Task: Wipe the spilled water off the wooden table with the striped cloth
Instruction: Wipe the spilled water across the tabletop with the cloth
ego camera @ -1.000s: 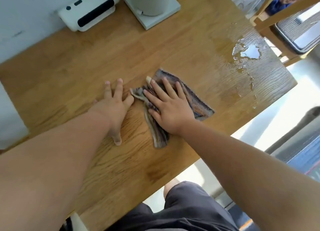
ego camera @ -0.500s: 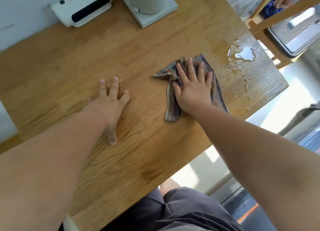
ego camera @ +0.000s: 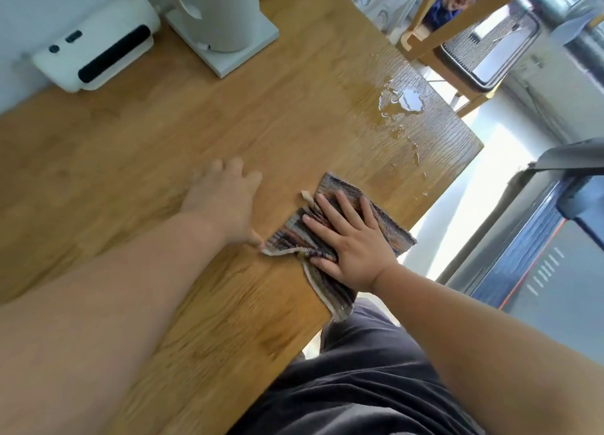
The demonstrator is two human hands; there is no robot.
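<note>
Wood-grain top: on the wooden table (ego camera: 130,173) I see the striped cloth (ego camera: 336,188) bunched up near the front right edge, with one strip hanging over the near edge. The right hand (ego camera: 353,241) is flat on top of it, fingers straight and spread, palm pressing down, not curled round the fabric. The left hand (ego camera: 225,206) is palm-down on bare wood just left of the cloth, fingers extended and slightly apart, motion-blurred. Its thumb tip reaches the cloth's left corner; I can't tell if it's touching or just beside.

The spilled water (ego camera: 405,103) is a puddle near the table's far right edge, with droplets trailing toward the cloth. The cloth is not on the puddle.

At the back are a white kettle (ego camera: 219,9) on a square base and a white device (ego camera: 98,52) to its left. A wooden chair (ego camera: 457,26) stands beyond the table.
</note>
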